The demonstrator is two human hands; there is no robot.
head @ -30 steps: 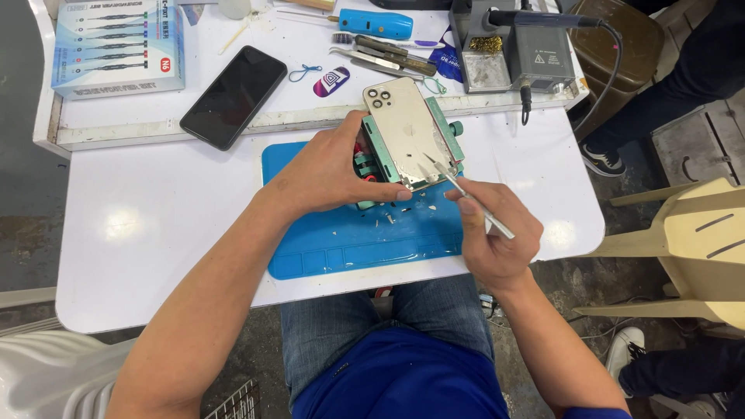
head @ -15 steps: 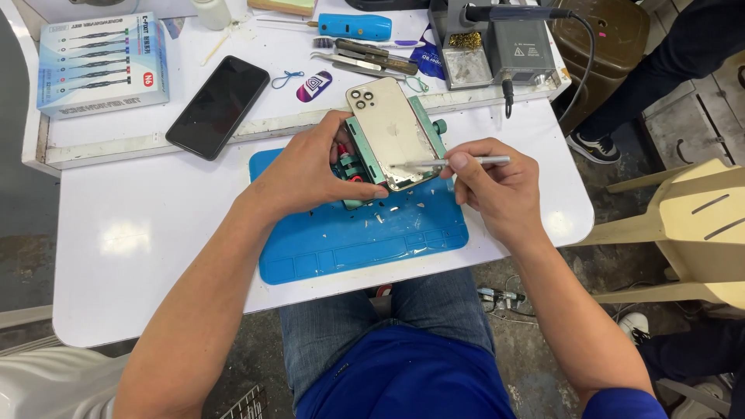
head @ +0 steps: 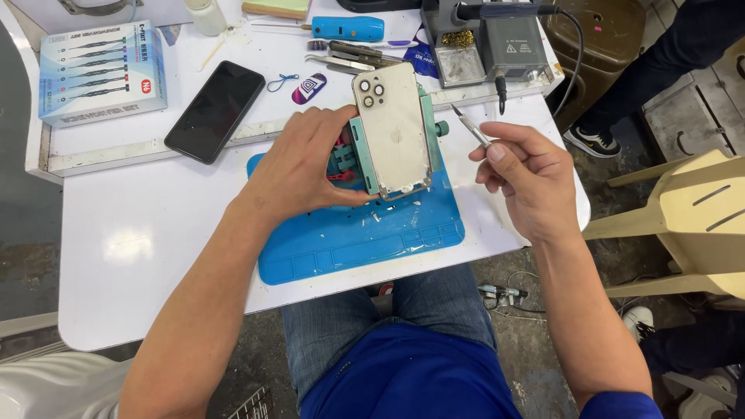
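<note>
holding a phone in its clamp, tweezers lifted clear

gripping the left edge of a teal plastic repair clamp, the left hand is wrapped around it, fingers curled over the near side and thumb under the lower edge. a cream-white smartphone with three rear camera lenses lies face down in that clamp, tilted a little, its lens cluster at the far end. clamp and phone sit over the far part of a blue silicone work mat, which lies on the white surface; small pale chips are scattered on the mat just below the phone.

the right hand hovers to the right of the phone, apart from it, pinching thin silver metal tweezers between thumb and fingers, tips pointing up and away.

farther back lie a black smartphone, screen dark, a pale blue boxed screwdriver set, a blue handheld tool and a grey soldering station.
</note>
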